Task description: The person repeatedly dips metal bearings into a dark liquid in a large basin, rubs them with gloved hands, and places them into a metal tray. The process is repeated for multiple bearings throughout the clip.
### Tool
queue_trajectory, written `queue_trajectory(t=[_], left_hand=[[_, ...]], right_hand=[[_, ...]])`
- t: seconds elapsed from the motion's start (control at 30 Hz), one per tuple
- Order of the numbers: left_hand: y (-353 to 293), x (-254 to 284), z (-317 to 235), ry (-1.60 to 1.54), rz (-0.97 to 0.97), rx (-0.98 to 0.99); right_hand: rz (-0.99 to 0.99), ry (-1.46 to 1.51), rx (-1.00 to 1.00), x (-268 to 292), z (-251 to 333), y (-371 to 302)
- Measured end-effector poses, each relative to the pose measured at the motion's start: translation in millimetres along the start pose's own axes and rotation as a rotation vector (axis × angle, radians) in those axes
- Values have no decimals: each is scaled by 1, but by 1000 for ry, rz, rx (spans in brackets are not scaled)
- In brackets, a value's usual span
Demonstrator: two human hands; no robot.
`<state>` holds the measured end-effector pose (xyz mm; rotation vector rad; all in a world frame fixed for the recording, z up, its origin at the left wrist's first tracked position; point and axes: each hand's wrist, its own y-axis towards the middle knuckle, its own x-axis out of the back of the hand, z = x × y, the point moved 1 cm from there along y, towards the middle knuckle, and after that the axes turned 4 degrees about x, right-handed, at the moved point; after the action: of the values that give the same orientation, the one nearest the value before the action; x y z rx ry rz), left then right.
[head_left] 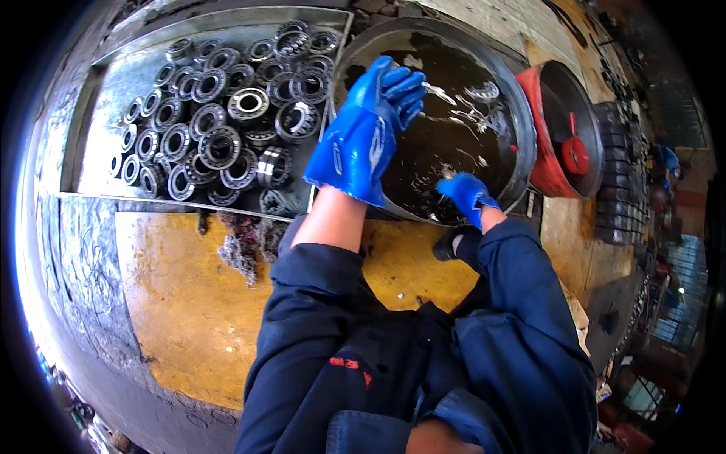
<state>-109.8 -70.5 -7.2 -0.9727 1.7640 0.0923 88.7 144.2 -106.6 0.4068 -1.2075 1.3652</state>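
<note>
A blue rubber glove covers my left hand (378, 113), raised over the near-left part of a round metal tub (527, 125). Its fingers stretch to the right, slightly bent and apart, and no object shows in them. Dark, oily liquid (431, 144) with shiny streaks fills the tub. Low over its near-right side is my right hand (469, 195), also gloved in blue. The fingers there are curled together toward the liquid; whatever they hold, if anything, is too small or hidden. Left of the tub, many roller bearings (219, 147) lie crowded on a metal tray (98, 163).
A red bucket (543, 132) with a red round-headed, handled thing (575, 153) inside stands right of the tub. Dark ribbed parts (622, 174) are stacked beyond it. Grey metal shavings or fibres (238, 253) lie on the yellow board (189, 303) at the tray's near edge.
</note>
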Motion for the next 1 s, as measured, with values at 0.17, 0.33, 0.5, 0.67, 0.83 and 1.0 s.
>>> queue_trajectory(t=[0.17, 0.33, 0.5, 0.67, 0.83, 1.0], left_hand=[[-1, -5, 2, 6, -20, 37], [-2, -3, 4, -17, 6, -11], [-4, -10, 3, 14, -43, -10], [3, -3, 9, 28, 50, -59], [-4, -2, 10, 13, 47, -74], [16, 25, 24, -26, 279, -231]], right_hand=[[415, -1049, 438, -3, 44, 11], [312, -338, 193, 14, 13, 12], [139, -42, -163, 10, 7, -2], [274, -998, 511, -6, 36, 8], [193, -103, 13, 2, -3, 8], [174, -198, 122, -6, -5, 18]])
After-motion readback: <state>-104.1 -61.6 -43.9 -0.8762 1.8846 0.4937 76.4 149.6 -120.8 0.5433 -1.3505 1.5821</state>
